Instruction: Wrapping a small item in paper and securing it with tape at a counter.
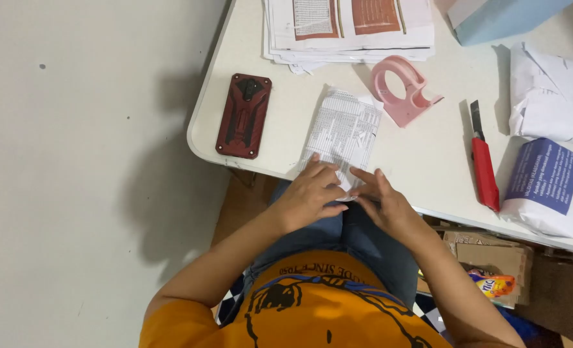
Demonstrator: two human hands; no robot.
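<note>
Both hands meet at the near edge of a smooth, off-white table (422,161) with rounded corners, working a thin printed paper sheet (344,132) covered in fine tabular print. The sheet lies flat and slightly creased, its far end reaching toward the middle of the table and its near end hanging at the table edge. The left hand (309,193) rests on that near end with fingers curled and pressed together, the fingertips pinching the paper's lower corner. The right hand (386,203) comes in from the other side, fingers extended and close together, their tips touching the same folded corner. Left of the sheet lies a phone (244,116) in a rugged red-and-black case with a ridged back. Just beyond the sheet sits a glossy pink plastic tape dispenser (400,89) with a rounded hoop shape. To the right lies a slim red utility knife (484,164), beside a soft white wrapped parcel (544,187) bearing a blue label. A stack of printed papers (347,29) sits at the far edge.
</note>
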